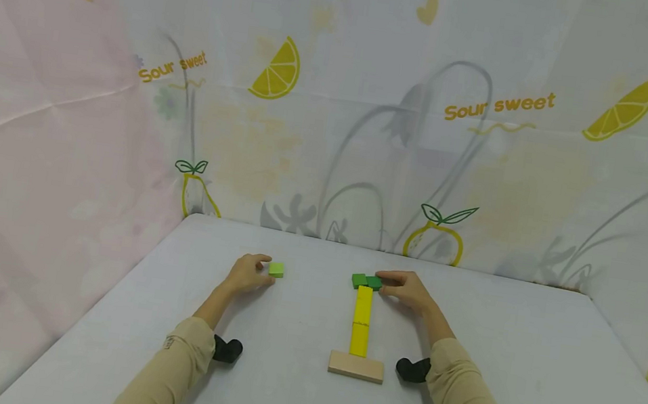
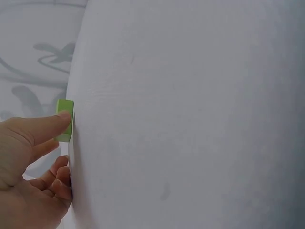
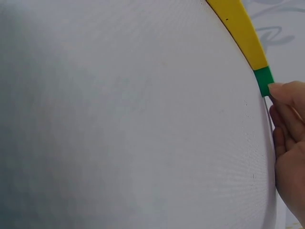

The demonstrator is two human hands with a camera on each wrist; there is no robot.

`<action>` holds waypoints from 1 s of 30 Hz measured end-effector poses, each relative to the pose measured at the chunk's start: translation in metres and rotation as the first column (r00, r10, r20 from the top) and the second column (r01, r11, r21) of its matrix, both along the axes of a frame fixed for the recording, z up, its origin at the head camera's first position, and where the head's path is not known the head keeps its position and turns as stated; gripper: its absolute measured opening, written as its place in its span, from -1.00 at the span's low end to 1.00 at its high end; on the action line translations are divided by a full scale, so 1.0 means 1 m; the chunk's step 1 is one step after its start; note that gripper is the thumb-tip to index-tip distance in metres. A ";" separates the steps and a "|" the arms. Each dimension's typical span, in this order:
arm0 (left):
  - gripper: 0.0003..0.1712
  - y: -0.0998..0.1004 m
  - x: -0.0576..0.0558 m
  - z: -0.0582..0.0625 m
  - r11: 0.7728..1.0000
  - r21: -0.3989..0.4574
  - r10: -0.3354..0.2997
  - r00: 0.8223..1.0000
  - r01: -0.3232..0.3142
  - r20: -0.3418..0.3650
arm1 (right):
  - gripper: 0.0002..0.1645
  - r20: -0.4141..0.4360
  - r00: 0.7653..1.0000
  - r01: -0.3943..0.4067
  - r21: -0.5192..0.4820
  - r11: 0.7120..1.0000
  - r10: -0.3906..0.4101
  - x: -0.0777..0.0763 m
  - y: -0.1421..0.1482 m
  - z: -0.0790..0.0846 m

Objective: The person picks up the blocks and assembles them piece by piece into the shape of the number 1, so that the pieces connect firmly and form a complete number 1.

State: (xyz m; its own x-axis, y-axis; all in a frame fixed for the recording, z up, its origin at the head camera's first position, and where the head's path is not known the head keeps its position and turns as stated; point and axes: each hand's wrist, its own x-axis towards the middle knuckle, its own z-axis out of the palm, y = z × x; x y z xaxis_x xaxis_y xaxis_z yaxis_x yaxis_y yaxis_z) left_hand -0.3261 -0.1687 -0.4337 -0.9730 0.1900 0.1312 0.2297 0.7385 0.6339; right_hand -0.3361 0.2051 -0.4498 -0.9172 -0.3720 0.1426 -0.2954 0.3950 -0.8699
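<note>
My left hand (image 1: 247, 275) pinches a light green block (image 1: 276, 269) between thumb and fingers, left of the laid-out blocks. In the left wrist view the thumb lies against that block's side. Across the table, my right hand (image 1: 408, 290) pinches a dark green block (image 1: 374, 282) at the far end of a yellow column. A mid-green block (image 1: 359, 280) sits directly left of the dark green one. Two yellow blocks (image 1: 363, 306) lie end to end below the green pair. At the near end, a plain wooden plank (image 1: 356, 366) lies crosswise.
The white table (image 1: 287, 388) meets a lemon-printed cloth backdrop (image 1: 353, 165) at its far edge, with a pink cloth side (image 1: 29, 156) on the left. A black wrist mount sticks inward from each sleeve, the left mount (image 1: 228, 350) and the right mount (image 1: 412, 370).
</note>
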 end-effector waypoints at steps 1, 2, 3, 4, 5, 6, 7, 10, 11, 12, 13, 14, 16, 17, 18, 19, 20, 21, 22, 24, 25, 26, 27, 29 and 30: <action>-0.44 0.001 0.000 0.000 1.000 -0.013 0.000 1.000 0.000 -0.004 | -0.48 0.004 1.000 0.000 -0.004 1.000 0.000 0.000 0.000 0.000; -0.46 0.001 0.000 0.000 1.000 -0.023 0.003 1.000 -0.003 -0.007 | -0.48 0.001 1.000 -0.004 -0.007 1.000 0.004 0.000 -0.001 0.000; -0.48 0.002 0.000 0.000 0.999 -0.031 0.006 1.000 -0.007 -0.012 | -0.48 0.006 1.000 -0.006 -0.016 1.000 0.006 0.000 -0.001 0.000; -0.51 0.002 0.000 0.000 0.999 -0.035 0.011 1.000 -0.012 -0.018 | -0.48 0.010 1.000 -0.003 -0.025 1.000 0.003 0.000 -0.001 0.000; -0.53 0.003 0.000 0.000 0.999 -0.044 0.014 0.999 -0.015 -0.029 | -0.48 0.011 1.000 -0.004 -0.031 1.000 0.004 0.000 -0.001 0.001; -0.54 0.003 0.001 -0.001 0.999 -0.041 0.019 0.999 -0.020 -0.034 | -0.48 0.011 1.000 -0.003 -0.035 0.999 0.003 0.000 -0.001 0.001; -0.55 0.003 0.001 -0.001 0.999 -0.039 0.022 0.999 -0.024 -0.042 | -0.48 0.016 1.000 0.000 -0.041 0.999 0.001 0.000 -0.001 0.001; -0.57 0.004 0.002 -0.002 0.999 -0.026 0.038 0.998 -0.039 -0.054 | -0.48 0.012 1.000 0.000 -0.028 1.000 0.001 0.000 -0.002 0.001; -0.58 0.004 0.002 -0.003 0.999 -0.020 0.041 0.998 -0.042 -0.056 | -0.49 0.011 1.000 -0.001 -0.025 1.000 0.002 0.000 -0.002 0.001; -0.58 0.004 0.003 -0.003 0.999 -0.009 0.044 0.997 -0.045 -0.056 | -0.49 0.010 1.000 0.001 -0.020 1.000 -0.001 0.000 -0.001 0.001; -0.58 0.004 0.004 -0.003 0.999 0.002 0.047 0.997 -0.047 -0.055 | -0.49 0.014 1.000 0.004 -0.020 1.000 -0.004 0.000 -0.002 0.001; -0.59 0.004 0.005 -0.004 0.999 0.011 0.046 0.997 -0.046 -0.055 | -0.49 0.004 1.000 0.000 -0.009 1.000 0.000 0.000 -0.001 0.001; -0.59 0.005 0.006 -0.004 0.998 0.035 0.045 0.997 -0.043 -0.055 | -0.49 0.002 1.000 -0.003 -0.015 1.000 0.003 0.000 -0.001 0.001; -0.60 0.005 0.006 -0.005 0.998 0.048 0.043 0.997 -0.041 -0.057 | -0.49 0.005 1.000 -0.003 -0.025 1.000 0.003 0.000 -0.001 0.001; -0.60 0.005 0.007 -0.005 0.997 0.060 0.042 0.997 -0.039 -0.059 | -0.49 0.004 1.000 -0.004 -0.028 1.000 0.004 0.000 0.000 0.000; -0.60 0.006 0.007 -0.005 0.997 0.066 0.043 0.997 -0.039 -0.061 | -0.49 0.000 1.000 -0.009 -0.031 0.999 0.009 0.000 0.000 0.000; -0.60 0.006 0.008 -0.005 0.997 0.073 0.045 0.997 -0.040 -0.064 | -0.49 -0.006 1.000 -0.013 -0.030 0.999 0.013 0.000 0.001 0.000; -0.60 0.006 0.008 -0.005 0.996 0.081 0.049 0.997 -0.043 -0.066 | -0.49 -0.002 1.000 -0.012 -0.038 0.999 0.012 0.000 0.001 -0.001; -0.60 0.007 0.008 -0.005 0.995 0.085 0.053 0.996 -0.047 -0.070 | -0.49 -0.005 1.000 -0.015 -0.036 0.999 0.015 -0.001 0.001 -0.001; -0.60 0.007 0.009 -0.004 0.994 0.095 0.060 0.995 -0.052 -0.077 | -0.49 -0.011 1.000 -0.014 -0.024 1.000 0.013 -0.001 0.002 -0.001; -0.60 0.007 0.009 -0.004 0.993 0.100 0.063 0.995 -0.055 -0.079 | -0.49 -0.012 1.000 -0.013 -0.019 1.000 0.013 -0.001 0.002 -0.001; -0.60 0.008 0.009 -0.004 0.993 0.107 0.064 0.995 -0.056 -0.080 | -0.49 -0.010 1.000 -0.011 -0.018 1.000 0.011 -0.001 0.002 -0.001; -0.59 0.008 0.008 -0.004 0.992 0.111 0.064 0.995 -0.055 -0.082 | -0.50 -0.005 1.000 -0.007 -0.021 1.000 0.007 0.000 0.001 -0.001; -0.59 0.008 0.008 -0.004 0.991 0.121 0.063 0.994 -0.053 -0.084 | -0.49 0.000 1.000 -0.003 -0.021 1.000 0.003 0.001 0.001 0.000; -0.58 0.008 0.008 -0.004 0.990 0.128 0.064 0.995 -0.053 -0.081 | -0.49 0.000 1.000 -0.003 -0.020 1.000 0.003 0.001 0.000 0.000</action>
